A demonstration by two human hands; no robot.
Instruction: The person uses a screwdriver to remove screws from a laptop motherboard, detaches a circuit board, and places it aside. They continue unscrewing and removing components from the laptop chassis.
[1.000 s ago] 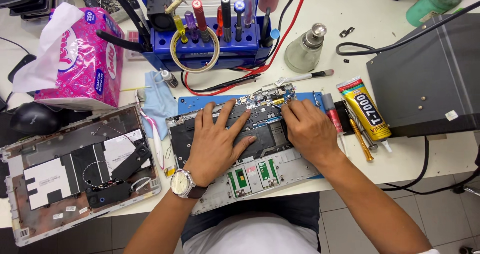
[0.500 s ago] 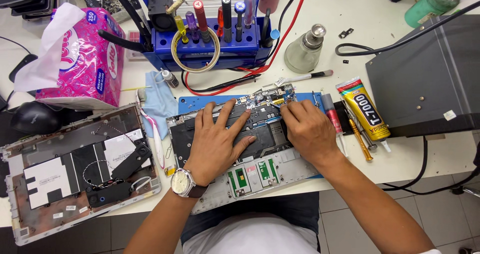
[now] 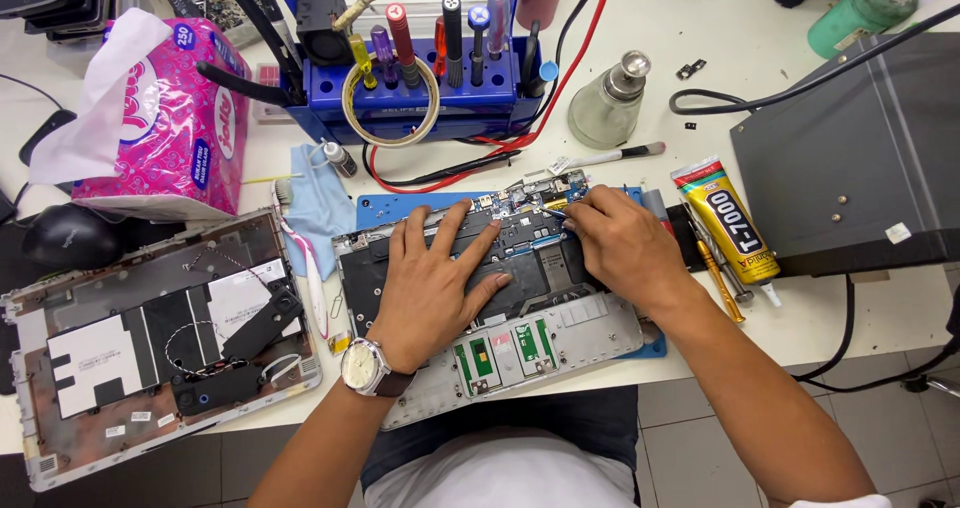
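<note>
- The left hand [image 3: 432, 283] is lying flat and covering the middle of the opened laptop base [image 3: 520, 343], so the parts beneath the palm are not showing.
- The right hand [image 3: 622, 246] is hiding the board's right end; whatever its fingertips [image 3: 570, 208] are pinching is too small to tell.
- The detached bottom cover [image 3: 150, 353] is running off the left edge.
- The grey metal box [image 3: 860, 158] is being cut off by the right edge.
- The blue tool rack [image 3: 420, 78] is losing its top and the tool handles to the upper edge.
- The green bottle [image 3: 860, 8] is showing only in part.
- The blue mat [image 3: 400, 208] is lying mostly buried under the laptop base.
</note>
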